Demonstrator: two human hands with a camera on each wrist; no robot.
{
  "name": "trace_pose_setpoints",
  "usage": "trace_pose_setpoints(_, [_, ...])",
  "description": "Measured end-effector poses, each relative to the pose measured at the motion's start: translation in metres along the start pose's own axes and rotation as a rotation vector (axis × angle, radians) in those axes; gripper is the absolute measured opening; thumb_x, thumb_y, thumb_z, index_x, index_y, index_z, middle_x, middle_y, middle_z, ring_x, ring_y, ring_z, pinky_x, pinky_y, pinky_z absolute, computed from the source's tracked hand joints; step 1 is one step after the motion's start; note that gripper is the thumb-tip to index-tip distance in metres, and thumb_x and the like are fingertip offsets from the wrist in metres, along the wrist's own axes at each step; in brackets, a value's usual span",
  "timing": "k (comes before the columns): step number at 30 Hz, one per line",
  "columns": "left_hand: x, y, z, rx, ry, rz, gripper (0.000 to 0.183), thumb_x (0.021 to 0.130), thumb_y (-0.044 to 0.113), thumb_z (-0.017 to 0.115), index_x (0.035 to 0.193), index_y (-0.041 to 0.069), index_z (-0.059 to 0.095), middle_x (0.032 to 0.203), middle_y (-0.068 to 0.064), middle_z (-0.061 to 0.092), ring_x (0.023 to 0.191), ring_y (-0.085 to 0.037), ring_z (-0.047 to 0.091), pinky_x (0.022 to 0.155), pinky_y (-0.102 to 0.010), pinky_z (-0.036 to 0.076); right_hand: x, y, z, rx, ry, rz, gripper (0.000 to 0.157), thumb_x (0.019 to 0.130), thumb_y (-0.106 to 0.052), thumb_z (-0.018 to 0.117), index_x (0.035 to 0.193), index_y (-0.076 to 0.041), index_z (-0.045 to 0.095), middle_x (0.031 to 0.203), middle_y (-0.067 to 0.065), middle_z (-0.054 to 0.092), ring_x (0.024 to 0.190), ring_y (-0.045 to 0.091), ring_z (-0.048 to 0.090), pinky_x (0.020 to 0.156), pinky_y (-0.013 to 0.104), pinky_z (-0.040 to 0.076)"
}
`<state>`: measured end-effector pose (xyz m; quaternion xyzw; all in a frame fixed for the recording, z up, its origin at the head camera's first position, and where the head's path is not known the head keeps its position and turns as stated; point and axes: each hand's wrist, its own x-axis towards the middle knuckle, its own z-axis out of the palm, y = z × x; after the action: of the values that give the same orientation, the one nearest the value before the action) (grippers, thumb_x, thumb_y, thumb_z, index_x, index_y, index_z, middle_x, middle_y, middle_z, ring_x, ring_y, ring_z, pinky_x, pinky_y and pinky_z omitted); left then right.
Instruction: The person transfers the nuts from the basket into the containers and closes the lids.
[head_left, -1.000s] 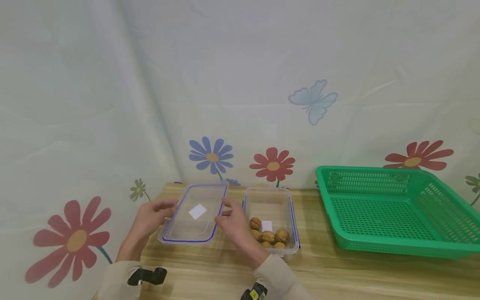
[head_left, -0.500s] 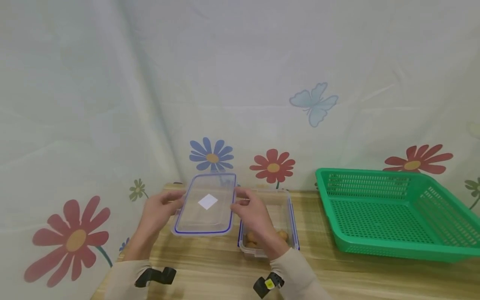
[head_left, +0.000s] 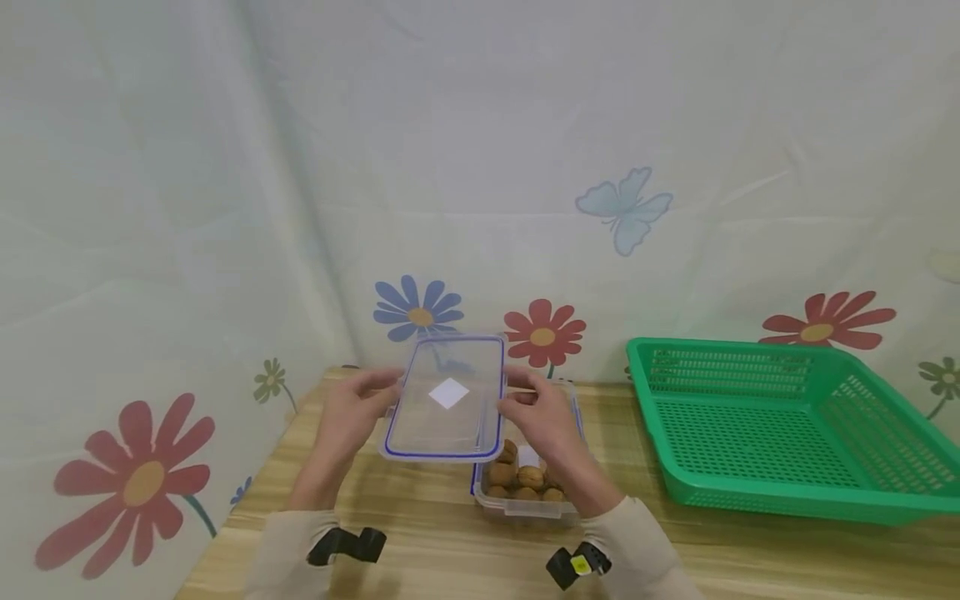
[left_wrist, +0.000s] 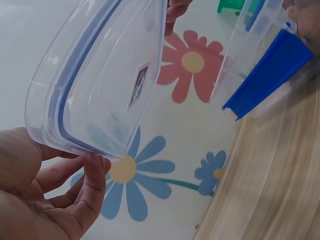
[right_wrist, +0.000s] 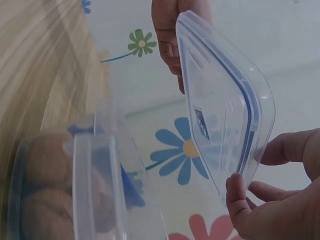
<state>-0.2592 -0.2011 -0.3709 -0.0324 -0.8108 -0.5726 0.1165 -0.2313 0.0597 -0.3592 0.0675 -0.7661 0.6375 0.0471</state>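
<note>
A clear plastic lid (head_left: 442, 425) with a blue seal and a white label is held up off the table. My left hand (head_left: 356, 417) pinches its left edge; my right hand (head_left: 543, 417) pinches the right edge. In the left wrist view the lid (left_wrist: 107, 85) is tilted, with the left hand's fingers (left_wrist: 92, 185) at its corner. Below and to the right stands a clear box (head_left: 525, 507) holding several walnuts (head_left: 531, 477) and a white label. The lid and right hand partly cover this box. A blue clip (left_wrist: 270, 75) hangs outward on its side.
A green plastic basket (head_left: 795, 487) with perforated walls stands on the right of the wooden table (head_left: 420, 533). Behind the table hangs a white curtain (head_left: 480, 167) printed with flowers and a butterfly.
Both hands have lifted the lid and carried it to the right, from left of the box to partly over it. The basket has stayed in place.
</note>
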Motion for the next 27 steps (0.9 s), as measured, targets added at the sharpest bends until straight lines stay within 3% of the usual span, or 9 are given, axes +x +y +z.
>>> trace_pose_setpoints(8, [0.000,0.010,0.028,-0.058,0.018,0.002,0.025,0.089,0.012,0.070,0.113,0.005,0.071,0.106,-0.013,0.069,0.087,-0.021,0.067,0.075,-0.034,0.056,-0.001,0.002,-0.021,-0.006,0.058,0.027,0.044,0.088,-0.009,0.065,0.131,-0.006,0.058,0.125,0.009,0.060,0.103,0.024,0.060,0.088,0.040,0.053])
trace_pose_setpoints(18, [0.002,0.018,0.051,-0.130,0.003,0.024,0.024,0.088,0.010,0.070,0.112,0.005,0.071,0.107,-0.013,0.069,0.088,-0.025,0.067,0.075,-0.036,0.057,-0.002,0.005,-0.042,-0.045,0.087,0.048,0.042,0.091,-0.007,0.061,0.133,-0.004,0.055,0.132,0.014,0.055,0.110,0.028,0.057,0.093,0.041,0.050])
trace_pose_setpoints(27, [0.002,0.021,0.066,-0.212,-0.004,0.027,0.023,0.094,0.009,0.060,0.113,0.007,0.071,0.106,-0.007,0.070,0.086,-0.024,0.068,0.075,-0.034,0.058,-0.001,0.002,-0.059,-0.033,0.095,0.159,0.041,0.094,-0.017,0.058,0.135,-0.010,0.054,0.127,0.012,0.057,0.109,0.028,0.054,0.099,0.045,0.045])
